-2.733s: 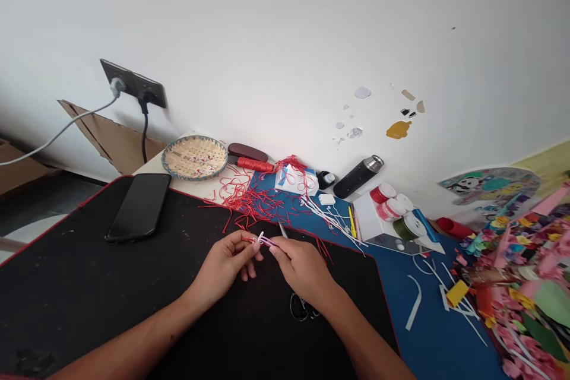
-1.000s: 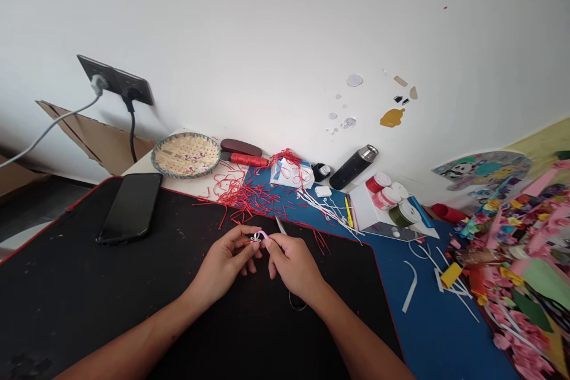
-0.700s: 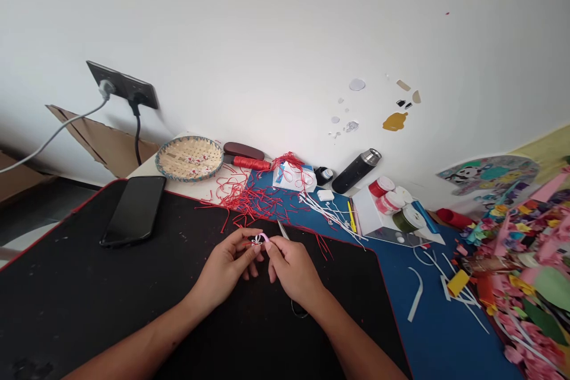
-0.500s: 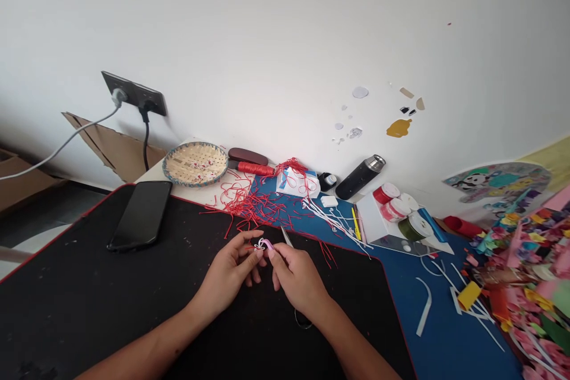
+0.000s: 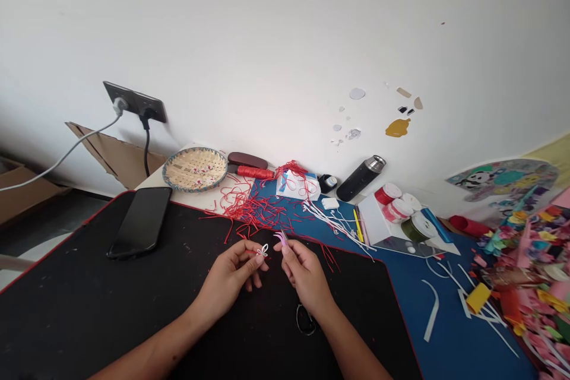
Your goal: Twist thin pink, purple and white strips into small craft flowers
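Soft, even light is filling the room, and the wall (image 5: 285,29) is glowing pale, with no source showing. Faint shadows are lying under the left hand (image 5: 229,277) and right hand (image 5: 307,282). The wide lens is bending the frame's edges, the paper scraps (image 5: 529,261) are blurring slightly, and the phone (image 5: 139,222) is showing only a dull sheen.

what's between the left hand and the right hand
In the head view, only the black desk mat shows between the left hand, pinching a small white loop, and the right hand, holding a pink strip.
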Demonstrator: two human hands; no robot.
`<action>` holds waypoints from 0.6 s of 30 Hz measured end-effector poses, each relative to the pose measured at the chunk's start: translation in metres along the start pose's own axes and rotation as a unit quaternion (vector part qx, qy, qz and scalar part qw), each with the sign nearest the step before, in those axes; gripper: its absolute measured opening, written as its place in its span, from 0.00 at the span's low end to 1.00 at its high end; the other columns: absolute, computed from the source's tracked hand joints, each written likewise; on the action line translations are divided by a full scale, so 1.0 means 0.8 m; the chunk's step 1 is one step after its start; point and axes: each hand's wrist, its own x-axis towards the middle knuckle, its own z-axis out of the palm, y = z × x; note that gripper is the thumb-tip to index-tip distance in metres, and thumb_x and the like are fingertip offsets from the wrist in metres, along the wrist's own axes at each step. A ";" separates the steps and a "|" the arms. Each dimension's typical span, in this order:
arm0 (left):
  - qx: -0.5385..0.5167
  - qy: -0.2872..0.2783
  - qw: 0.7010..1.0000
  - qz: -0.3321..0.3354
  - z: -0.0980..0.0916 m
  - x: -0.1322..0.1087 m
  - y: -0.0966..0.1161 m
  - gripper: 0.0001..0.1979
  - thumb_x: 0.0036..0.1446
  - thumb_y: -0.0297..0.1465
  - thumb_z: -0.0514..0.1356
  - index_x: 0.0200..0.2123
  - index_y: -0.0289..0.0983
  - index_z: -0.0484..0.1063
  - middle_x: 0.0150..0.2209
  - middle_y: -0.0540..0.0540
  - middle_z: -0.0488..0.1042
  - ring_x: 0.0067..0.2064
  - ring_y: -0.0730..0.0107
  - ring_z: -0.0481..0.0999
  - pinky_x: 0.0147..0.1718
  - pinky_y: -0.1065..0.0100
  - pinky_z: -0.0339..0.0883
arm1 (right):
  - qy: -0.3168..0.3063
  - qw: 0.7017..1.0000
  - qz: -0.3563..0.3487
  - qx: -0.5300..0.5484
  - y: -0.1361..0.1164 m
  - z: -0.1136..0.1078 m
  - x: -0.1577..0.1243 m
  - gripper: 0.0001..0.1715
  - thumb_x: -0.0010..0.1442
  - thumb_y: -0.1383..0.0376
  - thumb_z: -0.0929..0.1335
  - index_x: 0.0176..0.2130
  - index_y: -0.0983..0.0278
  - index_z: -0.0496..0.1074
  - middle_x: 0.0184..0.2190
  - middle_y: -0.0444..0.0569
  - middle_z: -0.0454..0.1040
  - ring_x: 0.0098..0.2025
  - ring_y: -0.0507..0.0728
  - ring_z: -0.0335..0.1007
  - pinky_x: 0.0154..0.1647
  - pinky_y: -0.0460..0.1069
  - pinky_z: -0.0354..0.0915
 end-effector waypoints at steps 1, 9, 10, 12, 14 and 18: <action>0.003 -0.003 1.000 -0.002 0.000 0.000 0.001 0.24 0.55 0.52 0.68 0.40 0.37 0.73 0.31 0.47 0.79 0.24 0.70 0.75 0.22 0.71 0.65 | 0.000 1.000 0.007 0.016 0.002 0.000 0.002 0.31 0.66 0.40 0.65 0.44 0.65 0.74 0.20 0.37 0.56 0.19 0.49 0.46 0.20 0.45 0.45; 0.029 -0.015 0.999 -0.011 0.000 0.000 0.007 0.23 0.54 0.52 0.68 0.38 0.37 0.75 0.28 0.50 0.75 0.22 0.73 0.70 0.20 0.72 0.63 | 0.000 1.000 -0.001 -0.008 0.016 0.002 0.006 0.28 0.62 0.41 0.69 0.39 0.63 0.74 0.20 0.37 0.56 0.20 0.49 0.47 0.20 0.45 0.48; 0.034 -0.018 0.999 -0.013 -0.001 0.000 0.007 0.23 0.54 0.52 0.68 0.38 0.37 0.75 0.28 0.50 0.75 0.22 0.73 0.70 0.19 0.72 0.62 | -0.003 1.000 -0.001 -0.010 0.017 0.003 0.006 0.27 0.63 0.42 0.69 0.37 0.63 0.73 0.20 0.37 0.56 0.20 0.49 0.48 0.20 0.45 0.48; 0.040 -0.020 0.999 -0.017 -0.001 -0.001 0.008 0.23 0.54 0.51 0.68 0.39 0.37 0.76 0.27 0.51 0.75 0.22 0.73 0.70 0.19 0.72 0.62 | -0.007 1.000 0.000 -0.011 0.018 0.005 0.005 0.25 0.64 0.43 0.69 0.36 0.63 0.72 0.20 0.37 0.55 0.20 0.48 0.47 0.20 0.45 0.47; 0.044 -0.022 0.999 -0.021 -0.002 -0.001 0.009 0.23 0.54 0.51 0.68 0.39 0.37 0.76 0.27 0.51 0.75 0.22 0.73 0.70 0.19 0.72 0.61 | -0.004 1.000 0.000 -0.012 0.018 0.006 0.006 0.25 0.64 0.43 0.69 0.37 0.63 0.72 0.19 0.36 0.55 0.20 0.49 0.47 0.20 0.45 0.48; 0.050 -0.032 0.998 -0.024 -0.002 -0.002 0.010 0.22 0.54 0.50 0.68 0.38 0.37 0.76 0.27 0.51 0.75 0.23 0.72 0.70 0.20 0.72 0.61 | 0.002 1.000 -0.004 -0.006 0.017 0.008 0.008 0.26 0.63 0.42 0.68 0.40 0.62 0.74 0.20 0.37 0.55 0.21 0.49 0.48 0.20 0.45 0.50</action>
